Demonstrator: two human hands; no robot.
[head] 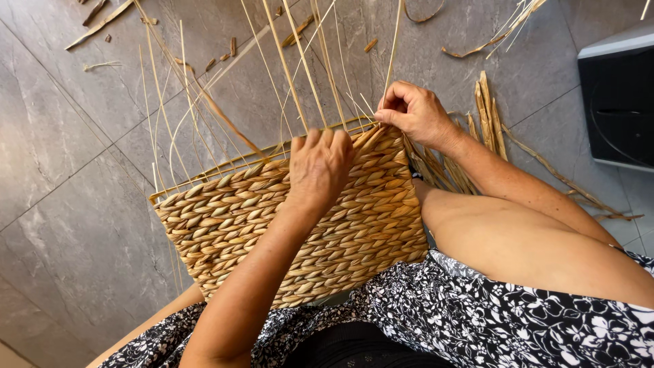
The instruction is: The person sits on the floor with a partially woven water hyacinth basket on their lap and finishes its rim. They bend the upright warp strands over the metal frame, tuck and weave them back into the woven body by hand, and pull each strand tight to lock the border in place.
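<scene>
We are looking down at a floor of large grey stone-look tiles [75, 225] with thin pale joints running slantwise across it. Short cut-offs of dried reed [235, 46] are lying scattered on the tiles near the top edge, and one flat longer strip [101, 24] is lying at the upper left. A loose bundle of dried stalks [487, 112] is resting on the tiles at the right, and beyond it a black box with a pale rim [616, 95] is standing on the floor.

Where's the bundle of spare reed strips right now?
In the head view, the spare reed strips lie on the grey tiled floor, right of the woven basket and just beyond the right hand.
</scene>
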